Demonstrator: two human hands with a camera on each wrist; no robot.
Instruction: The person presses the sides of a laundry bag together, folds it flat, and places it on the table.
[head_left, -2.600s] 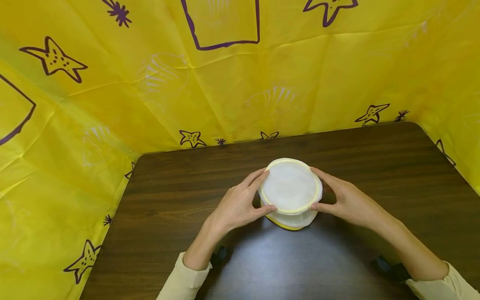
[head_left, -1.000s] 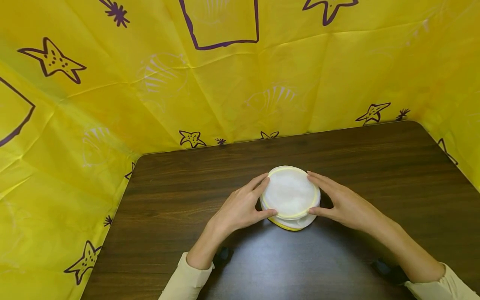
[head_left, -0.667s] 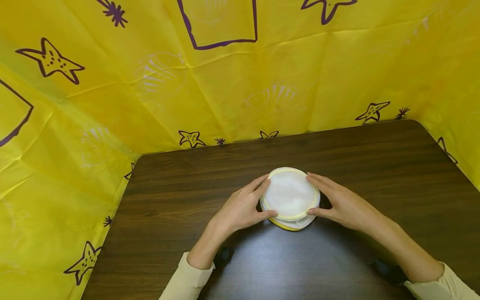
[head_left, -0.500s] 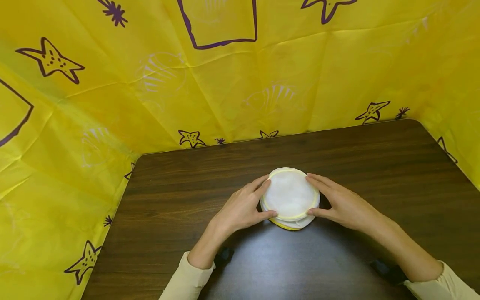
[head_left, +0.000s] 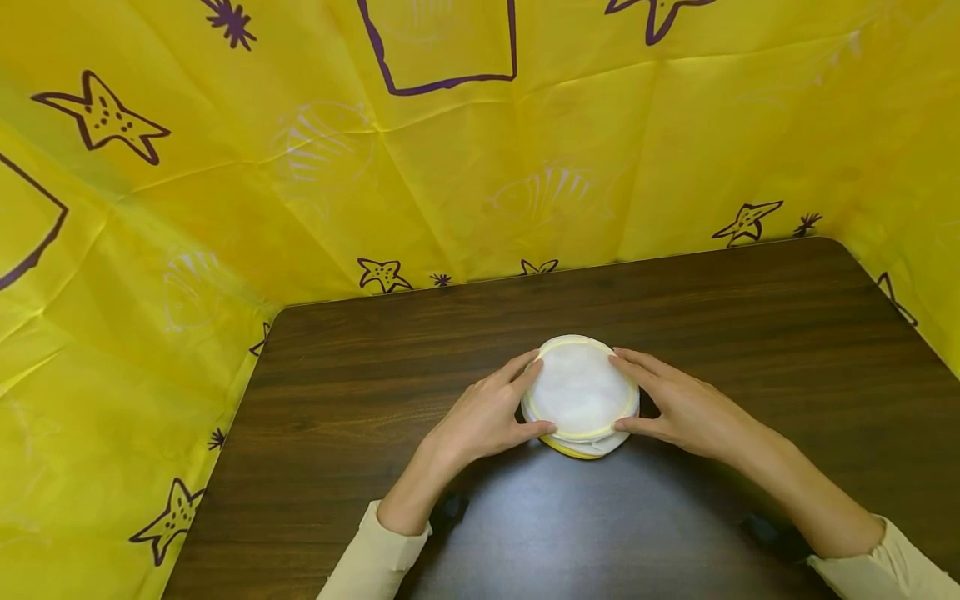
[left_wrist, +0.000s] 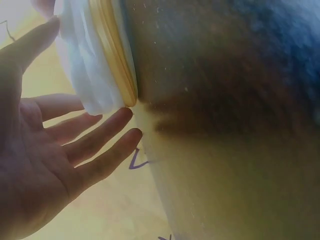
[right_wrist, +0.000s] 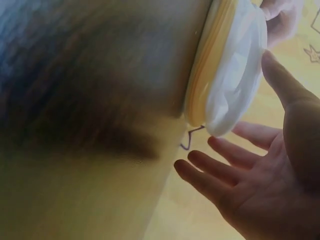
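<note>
A round white fabric laundry bag [head_left: 579, 387] with yellow piping sits low on the table. My left hand [head_left: 480, 412] touches its left side, thumb at the front rim and fingertips at the back left. Opposite it, my right hand [head_left: 692, 412] presses the right side the same way. In the left wrist view the bag's soft wall [left_wrist: 85, 60] is creased above a yellow band [left_wrist: 114, 55] near the tabletop. Straight, spread fingers [right_wrist: 215, 175] show in the right wrist view, the thumb on the upper edge. The bag's far side is hidden.
The dark wood-grain table [head_left: 375, 367] has a rounded back corner on each side. A yellow cloth [head_left: 450, 183] printed with starfish and fish hangs behind it and along its sides. Light sleeves [head_left: 378, 550] cover the forearms.
The bag's top has come down toward its base, so less of the lower wall shows. Both hands have lowered slightly with it, then stayed nearly still over the last half second.
</note>
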